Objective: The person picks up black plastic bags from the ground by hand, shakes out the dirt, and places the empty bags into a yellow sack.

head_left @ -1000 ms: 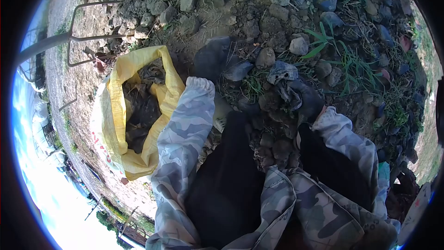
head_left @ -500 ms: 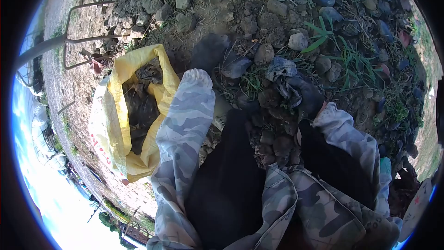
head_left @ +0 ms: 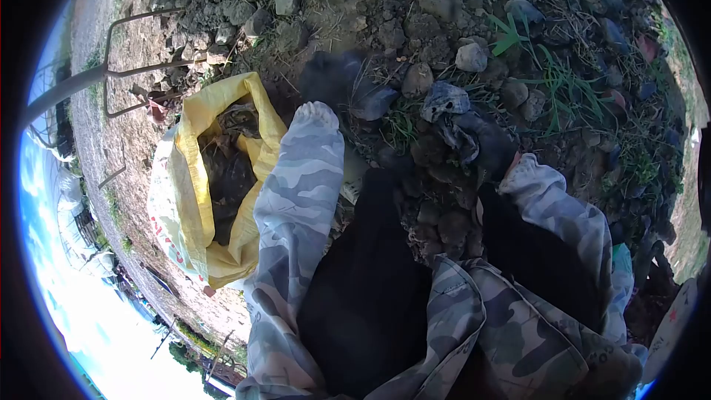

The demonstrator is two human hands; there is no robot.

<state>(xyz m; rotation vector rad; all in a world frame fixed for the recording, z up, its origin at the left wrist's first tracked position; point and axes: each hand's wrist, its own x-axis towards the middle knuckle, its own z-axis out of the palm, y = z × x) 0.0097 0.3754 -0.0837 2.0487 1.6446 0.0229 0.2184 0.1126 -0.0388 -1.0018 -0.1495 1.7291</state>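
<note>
It was open farmland, out of doors under a bright sky [head_left: 67, 311]. The ground [head_left: 415, 26] was bare, dry earth broken into clods and stones, with tufts of grass [head_left: 563, 89] growing through it. Scraps of dark sheeting [head_left: 443, 100] lay among the clods, and more filled a yellow sack [head_left: 181, 207] open on the soil. A long-handled metal tool [head_left: 111, 74] showed near the sack, and trees [head_left: 185, 348] lined the horizon

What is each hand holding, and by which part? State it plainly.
The right hand grips a crumpled grey scrap by its lower end. The left hand is blurred above the stones, so it cannot be told whether it holds anything.
</note>
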